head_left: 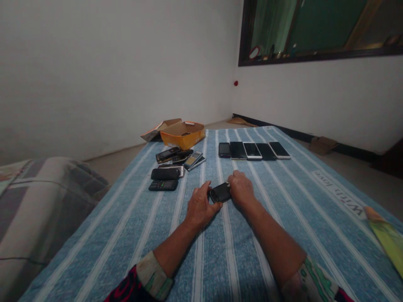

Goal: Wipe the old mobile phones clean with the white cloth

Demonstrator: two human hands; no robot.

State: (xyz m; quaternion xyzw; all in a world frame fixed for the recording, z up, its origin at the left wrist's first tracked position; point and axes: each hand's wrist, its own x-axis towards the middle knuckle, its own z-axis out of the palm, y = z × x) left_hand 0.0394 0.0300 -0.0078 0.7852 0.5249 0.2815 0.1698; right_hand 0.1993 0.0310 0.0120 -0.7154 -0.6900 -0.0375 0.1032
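Note:
A small dark mobile phone (221, 192) lies sideways between my hands, just over the striped cloth. My left hand (202, 204) grips its left end, thumb along the near edge and fingers at the far edge. Closed at the phone's right end is my right hand (242, 187); a small pale bit shows by its fingertips, too small to name. Beyond them, several phones lie side by side in a row, among them a white-framed phone (252, 151) and a small dark phone (224, 149). To the left are a black keypad phone (163, 185) and a dark rounded case-like item (165, 173).
More phones are piled at the left, with a gold keypad phone (193, 159) on top. An orange cardboard box (182, 136) stands open at the far end, its lid (160, 129) beside it. At the right edge lies a yellow-green item (385, 239).

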